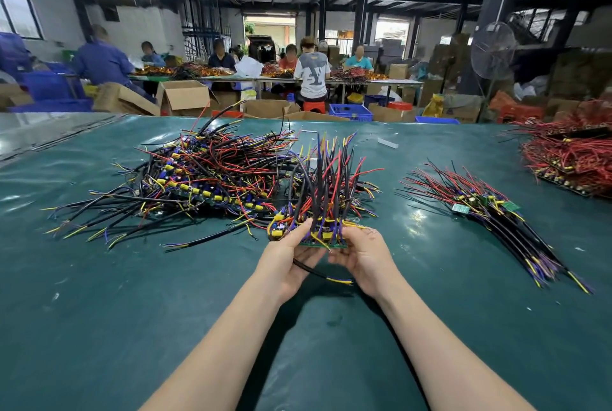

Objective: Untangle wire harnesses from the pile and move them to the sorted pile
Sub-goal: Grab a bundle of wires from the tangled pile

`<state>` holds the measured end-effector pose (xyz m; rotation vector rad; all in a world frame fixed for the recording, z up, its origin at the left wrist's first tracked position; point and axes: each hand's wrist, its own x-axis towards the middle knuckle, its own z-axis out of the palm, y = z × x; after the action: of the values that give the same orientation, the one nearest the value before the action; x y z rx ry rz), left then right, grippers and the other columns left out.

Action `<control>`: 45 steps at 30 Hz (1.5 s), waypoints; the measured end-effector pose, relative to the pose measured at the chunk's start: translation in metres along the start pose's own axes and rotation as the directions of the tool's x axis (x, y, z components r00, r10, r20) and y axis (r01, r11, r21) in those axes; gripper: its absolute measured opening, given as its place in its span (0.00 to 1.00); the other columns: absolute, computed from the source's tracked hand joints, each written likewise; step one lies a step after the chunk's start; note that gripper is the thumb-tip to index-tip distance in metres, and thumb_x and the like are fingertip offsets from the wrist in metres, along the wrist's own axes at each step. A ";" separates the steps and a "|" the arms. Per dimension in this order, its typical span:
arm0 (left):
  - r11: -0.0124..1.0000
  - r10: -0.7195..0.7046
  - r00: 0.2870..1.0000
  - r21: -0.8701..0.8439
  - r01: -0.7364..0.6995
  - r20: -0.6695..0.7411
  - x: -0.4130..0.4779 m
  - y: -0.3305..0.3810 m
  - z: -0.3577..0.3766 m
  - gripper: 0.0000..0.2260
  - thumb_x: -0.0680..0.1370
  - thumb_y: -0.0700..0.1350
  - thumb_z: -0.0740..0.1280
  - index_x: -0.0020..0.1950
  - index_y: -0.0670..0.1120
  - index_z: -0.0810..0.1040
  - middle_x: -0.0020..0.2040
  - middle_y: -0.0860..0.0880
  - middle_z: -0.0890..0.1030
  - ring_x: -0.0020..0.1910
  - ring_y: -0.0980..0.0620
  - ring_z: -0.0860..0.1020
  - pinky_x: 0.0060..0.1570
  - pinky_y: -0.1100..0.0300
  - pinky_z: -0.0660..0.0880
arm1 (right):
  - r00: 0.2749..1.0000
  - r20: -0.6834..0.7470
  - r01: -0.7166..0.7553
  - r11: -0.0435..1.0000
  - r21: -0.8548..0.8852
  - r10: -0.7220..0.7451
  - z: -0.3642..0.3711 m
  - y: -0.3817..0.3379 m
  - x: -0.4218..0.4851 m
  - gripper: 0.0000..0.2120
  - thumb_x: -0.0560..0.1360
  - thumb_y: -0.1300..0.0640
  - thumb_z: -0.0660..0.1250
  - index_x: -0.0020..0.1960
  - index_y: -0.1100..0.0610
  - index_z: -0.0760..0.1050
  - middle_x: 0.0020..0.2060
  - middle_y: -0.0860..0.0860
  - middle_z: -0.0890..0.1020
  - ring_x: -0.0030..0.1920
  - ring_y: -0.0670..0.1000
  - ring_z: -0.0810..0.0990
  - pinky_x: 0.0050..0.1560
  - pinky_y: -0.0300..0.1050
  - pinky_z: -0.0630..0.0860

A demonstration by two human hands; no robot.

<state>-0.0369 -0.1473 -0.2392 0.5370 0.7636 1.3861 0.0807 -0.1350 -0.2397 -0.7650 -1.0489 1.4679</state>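
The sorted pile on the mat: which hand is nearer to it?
Right. The right hand lies left of the sorted pile, apart from it; the left hand is farther left.

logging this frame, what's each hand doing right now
Left hand: closed on the harness bundle, a black cable trailing beneath.
Right hand: closed on the same bundle's green board edge.

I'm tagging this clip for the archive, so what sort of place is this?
Most likely a factory hall for electronics assembly. A tangled pile of wire harnesses lies on a green-covered workbench, other workers sit at a long table behind, and cardboard boxes stand on the floor.
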 end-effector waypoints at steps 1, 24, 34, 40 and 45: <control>1.000 -0.003 1.000 -0.025 0.003 -0.003 0.000 0.001 0.000 0.11 0.76 0.39 0.64 0.36 0.42 0.82 0.32 0.45 0.84 0.30 0.54 0.82 0.28 0.65 0.78 | 1.000 0.002 0.001 1.000 0.019 -0.002 0.000 0.000 0.000 0.16 0.76 0.69 0.56 0.36 0.60 0.78 0.27 0.50 0.82 0.21 0.44 0.75 0.23 0.35 0.73; 1.000 -0.002 0.994 0.001 0.002 -0.105 0.002 -0.002 0.003 0.14 0.74 0.37 0.66 0.28 0.42 0.82 0.27 0.46 0.81 0.23 0.55 0.78 0.25 0.68 0.75 | 0.999 0.017 -0.043 0.984 -0.176 0.046 0.002 -0.015 -0.001 0.11 0.75 0.68 0.60 0.37 0.60 0.77 0.24 0.50 0.80 0.19 0.44 0.73 0.22 0.36 0.74; 1.000 -0.016 0.997 0.002 0.016 -0.075 0.000 -0.007 0.011 0.05 0.75 0.39 0.64 0.43 0.39 0.78 0.34 0.43 0.81 0.33 0.48 0.76 0.27 0.63 0.74 | 1.000 0.019 0.026 0.996 -0.087 -0.025 0.000 -0.003 -0.001 0.15 0.76 0.68 0.57 0.37 0.60 0.79 0.27 0.50 0.81 0.21 0.45 0.74 0.23 0.36 0.74; 0.998 -0.059 0.994 0.024 0.062 -0.089 0.001 -0.005 0.008 0.14 0.74 0.38 0.66 0.29 0.40 0.83 0.30 0.42 0.80 0.34 0.45 0.78 0.40 0.58 0.78 | 0.999 0.002 0.041 0.981 -0.188 -0.042 -0.001 -0.001 0.001 0.10 0.73 0.70 0.59 0.44 0.65 0.80 0.38 0.58 0.83 0.35 0.57 0.81 0.40 0.52 0.82; 0.999 -0.032 0.993 0.029 0.036 -0.114 -0.001 -0.004 0.009 0.10 0.73 0.38 0.67 0.32 0.41 0.82 0.25 0.45 0.79 0.23 0.50 0.76 0.24 0.64 0.76 | 0.997 -0.053 0.037 0.971 -0.237 -0.051 0.000 -0.006 0.001 0.07 0.69 0.65 0.67 0.34 0.59 0.82 0.28 0.51 0.81 0.29 0.53 0.75 0.28 0.38 0.73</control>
<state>-0.0272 -0.1480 -0.2360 0.4701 0.8840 1.3837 0.0828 -0.1346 -0.2341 -0.9412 -1.2018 1.2893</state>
